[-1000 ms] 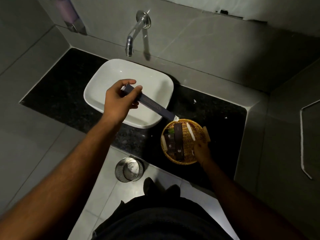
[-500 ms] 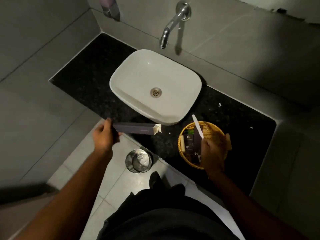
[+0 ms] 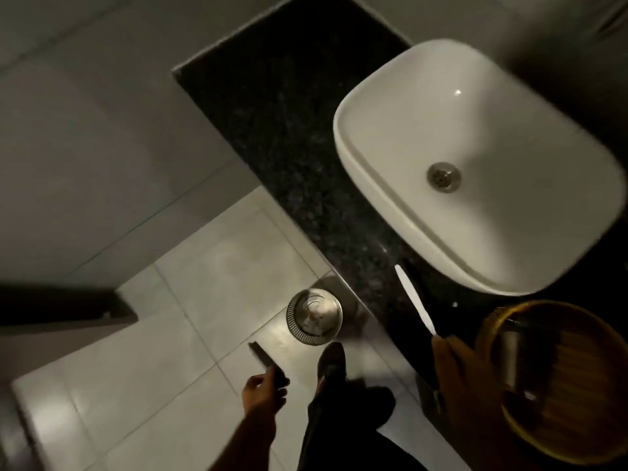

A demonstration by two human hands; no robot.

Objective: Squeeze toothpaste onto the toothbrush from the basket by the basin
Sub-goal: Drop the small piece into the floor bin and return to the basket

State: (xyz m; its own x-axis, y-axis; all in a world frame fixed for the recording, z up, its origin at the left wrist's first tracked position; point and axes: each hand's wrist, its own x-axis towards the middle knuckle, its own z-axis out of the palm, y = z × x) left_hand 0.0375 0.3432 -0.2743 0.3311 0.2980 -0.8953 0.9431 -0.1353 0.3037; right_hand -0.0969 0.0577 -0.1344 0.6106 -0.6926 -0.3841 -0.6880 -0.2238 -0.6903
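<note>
Hands work apart: the left hand (image 3: 263,392) grips a dark narrow box (image 3: 266,363) low over the floor near a steel bin (image 3: 314,316); the right hand (image 3: 458,372) clasps a white toothbrush (image 3: 413,299) above the counter (image 3: 289,130), between basin (image 3: 475,164) and wicker basket (image 3: 557,375)

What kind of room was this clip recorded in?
Most likely a bathroom: a white basin sits on a dark stone counter, with tiled floor and a small metal bin below.
</note>
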